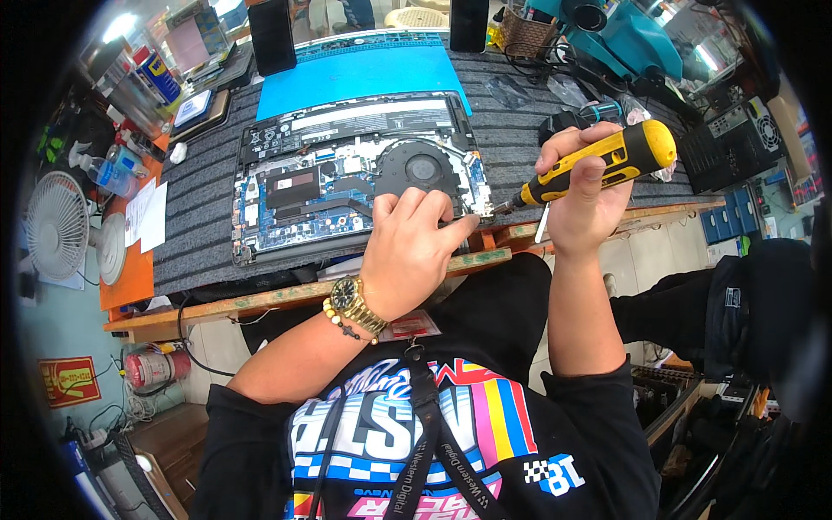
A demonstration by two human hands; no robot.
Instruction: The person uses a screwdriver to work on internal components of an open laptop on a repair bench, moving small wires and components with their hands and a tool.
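An opened laptop (308, 212) lies on the bench with its insides showing: a blue circuit board, a round cooling fan (422, 168) and a long black battery (347, 123) along the far side. My right hand (585, 204) grips a yellow and black power screwdriver (598, 165), tilted so its tip points down-left at the laptop's near right corner. At that same corner, close to the tip, my left hand (412, 247) has its fingers bent and drawn together. Whatever is between those fingertips is hidden.
Under the laptop is a grey ribbed mat (195, 217), with a blue mat (364, 74) beyond it. Two dark upright posts (272, 35) stand at the back. A spray can (156, 76) and a white fan (59, 221) are on the left, a black computer case (737, 143) on the right.
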